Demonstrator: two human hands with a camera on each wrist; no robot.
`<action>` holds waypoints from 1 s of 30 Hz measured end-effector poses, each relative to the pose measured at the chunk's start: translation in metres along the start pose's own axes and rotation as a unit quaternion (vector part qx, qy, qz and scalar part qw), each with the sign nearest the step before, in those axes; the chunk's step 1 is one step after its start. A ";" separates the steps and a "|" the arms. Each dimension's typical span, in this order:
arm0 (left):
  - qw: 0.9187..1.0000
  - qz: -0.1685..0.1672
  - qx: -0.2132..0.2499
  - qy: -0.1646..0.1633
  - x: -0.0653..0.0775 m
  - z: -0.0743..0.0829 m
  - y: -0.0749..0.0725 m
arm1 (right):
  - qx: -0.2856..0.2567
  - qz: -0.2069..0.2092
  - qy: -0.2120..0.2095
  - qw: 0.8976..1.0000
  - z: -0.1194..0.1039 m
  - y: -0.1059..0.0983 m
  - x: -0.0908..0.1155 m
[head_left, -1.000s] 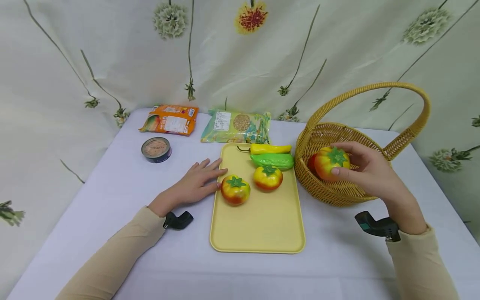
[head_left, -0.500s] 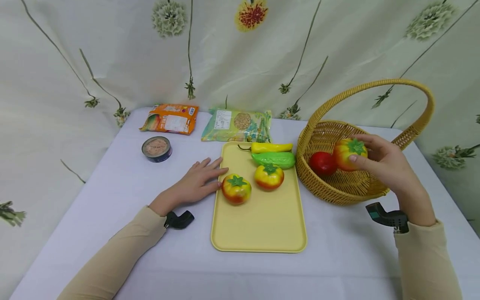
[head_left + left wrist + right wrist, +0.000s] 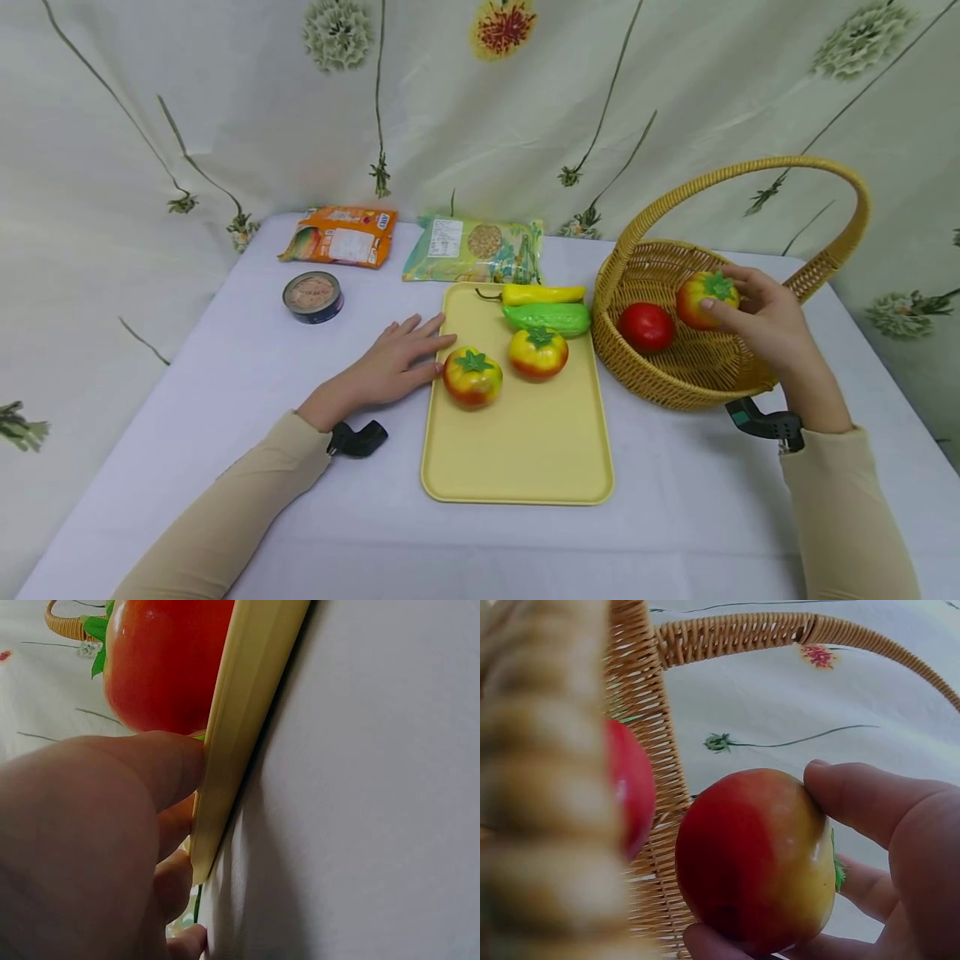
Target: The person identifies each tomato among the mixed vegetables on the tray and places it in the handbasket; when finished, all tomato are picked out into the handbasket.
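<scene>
My right hand grips a red-and-yellow toy tomato with a green leafy top, inside the opening of the wicker basket. Thumb and fingers wrap its sides in the right wrist view, where the tomato shows its red underside. A plain red round fruit lies in the basket, left of the held tomato. My left hand rests with spread fingers at the left edge of the yellow tray. Close to those fingertips sits another toy tomato on the tray; the left wrist view shows fingers touching the rim.
A second tomato, a green cucumber-like vegetable and a yellow pepper are on the tray. Behind stand a green packet and an orange packet, with a round tin nearer. The basket handle arches high at right.
My right hand has carried the tomato rightward within the basket's opening, uncovering the red fruit, then slightly farther back. The left hand has stayed at the tray edge.
</scene>
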State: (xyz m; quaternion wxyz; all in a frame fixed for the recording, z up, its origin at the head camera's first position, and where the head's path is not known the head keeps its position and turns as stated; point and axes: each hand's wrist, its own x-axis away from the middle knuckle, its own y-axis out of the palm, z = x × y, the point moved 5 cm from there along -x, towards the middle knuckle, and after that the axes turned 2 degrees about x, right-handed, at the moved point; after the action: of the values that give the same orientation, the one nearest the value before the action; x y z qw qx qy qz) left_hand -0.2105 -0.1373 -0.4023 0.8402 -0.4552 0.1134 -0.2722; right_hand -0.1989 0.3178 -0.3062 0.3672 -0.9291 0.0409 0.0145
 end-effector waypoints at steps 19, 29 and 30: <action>1.000 -0.006 0.003 -0.008 -0.001 0.001 -0.001 | -0.008 -0.007 0.039 0.999 0.016 0.014 -0.008; 1.000 -0.002 0.001 -0.005 0.000 0.002 -0.001 | -0.016 -0.008 0.065 0.998 0.020 0.017 -0.009; 1.000 -0.002 -0.001 -0.004 0.000 0.003 -0.001 | -0.017 -0.007 0.067 0.998 0.020 0.017 -0.009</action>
State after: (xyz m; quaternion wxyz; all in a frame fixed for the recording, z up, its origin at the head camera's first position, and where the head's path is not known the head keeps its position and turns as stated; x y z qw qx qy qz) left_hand -0.2096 -0.1361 -0.3999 0.8397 -0.4570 0.1098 -0.2718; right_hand -0.2096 0.3198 -0.3318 0.3478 -0.9344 0.0588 -0.0495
